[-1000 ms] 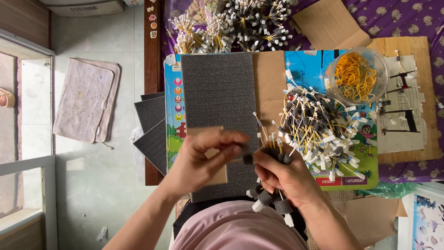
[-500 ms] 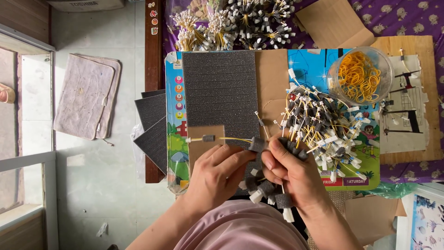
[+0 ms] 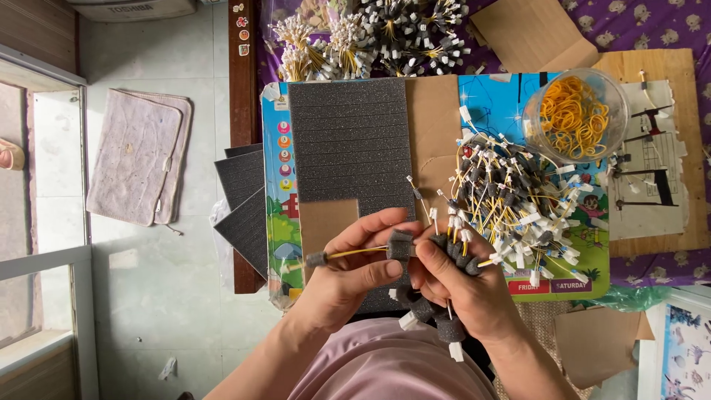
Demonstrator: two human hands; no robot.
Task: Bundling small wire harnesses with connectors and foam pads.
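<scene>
Your left hand (image 3: pixel 348 278) pinches thin yellow wire with small grey foam cube (image 3: pixel 400 246) threaded on it. Your right hand (image 3: pixel 466 285) clamps bundle of foam-tipped yellow wires (image 3: pixel 437 315), touching cube at 3 o'clock. Loose pile of white-tipped yellow wires (image 3: pixel 518 204) at 1 o'clock. Slit dark grey foam sheet (image 3: pixel 348 141) at 12. Clear round tub of orange rubber bands (image 3: pixel 574 115) farther, 2 o'clock.

Purple patterned cloth (image 3: pixel 652 22) bears a colourful board (image 3: pixel 275 222) and cardboard (image 3: pixel 533 33)

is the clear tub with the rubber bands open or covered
Open, as far as the view shows: the clear tub shows no lid from above, and the yellow rubber bands lie loosely heaped inside.
</scene>
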